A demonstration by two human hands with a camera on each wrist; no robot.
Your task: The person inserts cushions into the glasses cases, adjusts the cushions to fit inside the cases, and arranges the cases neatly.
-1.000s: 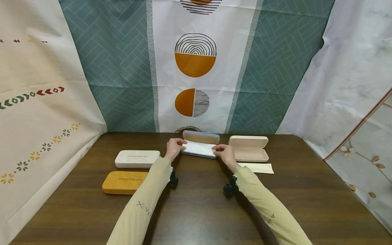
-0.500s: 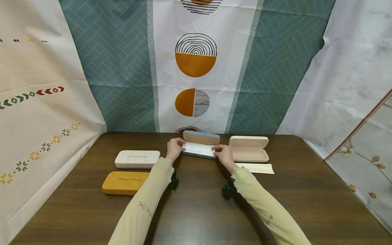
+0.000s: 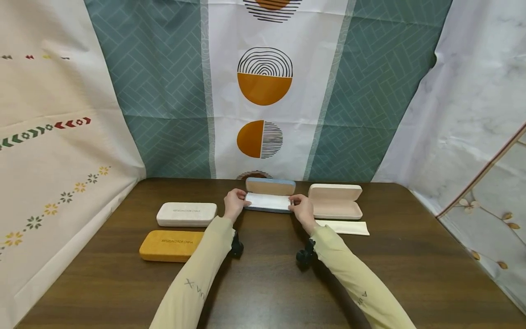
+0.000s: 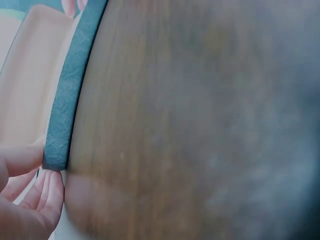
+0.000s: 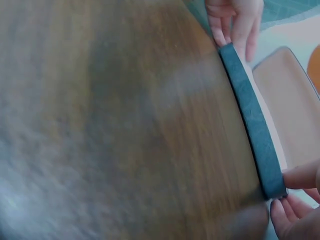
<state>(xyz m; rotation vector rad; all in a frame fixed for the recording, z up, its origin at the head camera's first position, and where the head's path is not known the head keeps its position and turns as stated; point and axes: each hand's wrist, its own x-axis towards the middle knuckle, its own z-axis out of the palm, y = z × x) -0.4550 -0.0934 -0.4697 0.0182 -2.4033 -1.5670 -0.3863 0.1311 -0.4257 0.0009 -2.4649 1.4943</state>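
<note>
A blue glasses case stands with its lid raised at the back of the table, a white cloth lying flat inside. Its lid lining is pinkish beige. At the left end, my left hand grips the case, thumb over the rim and fingers against the outer end. My right hand grips the opposite end in the same way. In the right wrist view, the right thumb and fingers meet around the case's corner, and the left hand is at the far end.
To the right is a cream glasses case, lid up, with a pale folded cloth before it. On the left lie a closed white case and a closed mustard-yellow case. Patterned fabric hangs behind the table.
The right hand's fingers have shifted slightly right to the blue case's end. The white cloth appears flatter in the case. The head view has shifted a little; other cases stay put.
</note>
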